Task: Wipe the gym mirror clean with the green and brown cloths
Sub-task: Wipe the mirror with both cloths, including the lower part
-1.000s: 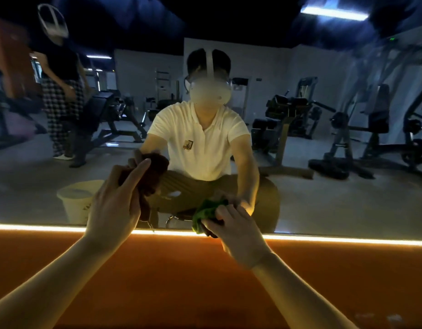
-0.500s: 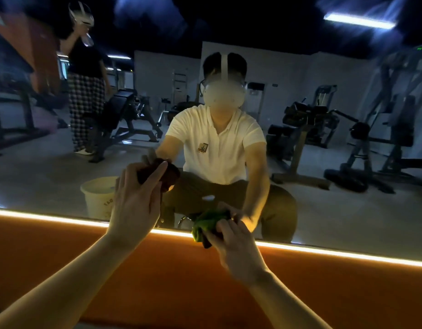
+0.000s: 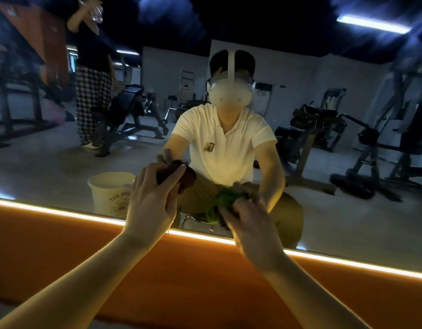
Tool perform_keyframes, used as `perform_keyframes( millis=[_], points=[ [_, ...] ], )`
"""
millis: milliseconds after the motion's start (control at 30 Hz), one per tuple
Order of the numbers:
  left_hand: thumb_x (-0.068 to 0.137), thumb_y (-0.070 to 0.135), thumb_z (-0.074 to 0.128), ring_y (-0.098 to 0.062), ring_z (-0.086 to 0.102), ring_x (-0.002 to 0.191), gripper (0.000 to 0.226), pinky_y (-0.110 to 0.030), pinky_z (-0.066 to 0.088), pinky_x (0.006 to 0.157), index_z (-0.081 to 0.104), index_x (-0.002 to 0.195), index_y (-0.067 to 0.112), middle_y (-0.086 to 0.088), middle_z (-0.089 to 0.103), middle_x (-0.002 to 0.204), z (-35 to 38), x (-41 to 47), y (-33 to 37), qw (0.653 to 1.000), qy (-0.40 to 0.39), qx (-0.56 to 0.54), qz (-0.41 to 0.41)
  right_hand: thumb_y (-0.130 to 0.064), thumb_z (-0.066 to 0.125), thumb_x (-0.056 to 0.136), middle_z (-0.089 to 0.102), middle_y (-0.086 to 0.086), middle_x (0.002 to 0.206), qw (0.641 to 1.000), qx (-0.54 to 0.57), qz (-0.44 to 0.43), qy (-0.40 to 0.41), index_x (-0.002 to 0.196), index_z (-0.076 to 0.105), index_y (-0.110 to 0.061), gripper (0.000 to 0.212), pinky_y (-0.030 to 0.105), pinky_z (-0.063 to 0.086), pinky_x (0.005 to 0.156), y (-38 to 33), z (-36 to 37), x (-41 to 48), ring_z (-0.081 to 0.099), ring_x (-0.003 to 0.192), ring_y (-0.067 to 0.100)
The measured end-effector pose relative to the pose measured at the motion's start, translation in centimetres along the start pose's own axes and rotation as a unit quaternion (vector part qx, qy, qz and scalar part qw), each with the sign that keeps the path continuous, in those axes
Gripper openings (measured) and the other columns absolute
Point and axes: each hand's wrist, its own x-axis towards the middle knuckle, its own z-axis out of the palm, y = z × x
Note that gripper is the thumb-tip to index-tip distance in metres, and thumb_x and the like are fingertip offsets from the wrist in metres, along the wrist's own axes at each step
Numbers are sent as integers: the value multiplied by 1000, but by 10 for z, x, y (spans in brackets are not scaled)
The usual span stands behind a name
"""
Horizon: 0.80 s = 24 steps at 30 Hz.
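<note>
Both cloths on the mirror [image 3: 347,186], down low!
Left hand [image 3: 150,205] grips the brown cloth [image 3: 179,176] against the glass. Right hand [image 3: 250,224], blurred, clutches the bunched green cloth [image 3: 217,203] lower and to the right, just above the bottom edge. Most glass lies above both. Reflected bucket [image 3: 110,193]: contents unclear.

Both hands [image 3: 153,205] press cloths [image 3: 219,205] against the mirror [image 3: 347,210].

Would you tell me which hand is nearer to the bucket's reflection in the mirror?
Left. The left hand is just right of the bucket's reflection; the right hand is farther right.
</note>
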Motion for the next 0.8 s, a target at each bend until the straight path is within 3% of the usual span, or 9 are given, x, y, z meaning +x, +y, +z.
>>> perform_keyframes(
  millis=[100,167,267,367,533,667,800],
  points=[
    [100,30,49,-33,54,114,43,-58,52,95,61,139,18,-16,50,128,1,1,1,1000,3,6,-1,-15,50,96,48,14,115,994,-39,59,78,130,64,-8,37,53,57,88,13,-17,14,58,104,31],
    [100,29,48,-33,54,113,43,-56,53,95,62,139,17,-16,51,127,1,1,3,1000,5,-1,-1,-14,49,97,47,13,113,992,-18,84,91,128,66,-7,36,51,58,84,-3,-5,12,58,102,29],
    [101,27,49,-32,54,112,42,-53,53,94,64,139,15,-17,52,125,2,2,2,1000,14,-1,-3,-23,53,98,47,9,112,998,5,15,54,123,68,-11,32,46,57,77,-36,23,17,56,96,24],
    [102,25,50,-33,54,111,41,-55,53,91,64,138,14,-18,52,126,4,0,1,1000,17,-6,-4,-23,51,97,50,9,113,999,-20,-41,14,127,66,-14,35,44,57,79,-29,17,16,59,95,23],
    [101,25,50,-35,55,111,40,-55,55,88,62,138,16,-19,53,126,8,2,-1,1000,29,5,6,-13,59,97,60,13,115,994,-24,83,67,134,57,-13,36,41,63,77,30,-25,-37,65,95,23],
    [101,23,53,-34,55,111,40,-52,54,90,62,139,15,-19,53,126,9,1,2,999,32,-6,1,-16,53,100,65,15,113,979,41,173,96,127,53,-11,28,30,62,69,-5,-17,-6,69,81,18],
    [103,23,52,-32,53,112,39,-47,49,94,61,139,13,-18,52,127,6,0,-7,999,28,-3,16,-16,56,96,66,12,102,988,63,112,82,111,62,-9,17,27,60,62,-61,13,54,68,77,18]
  ],
)
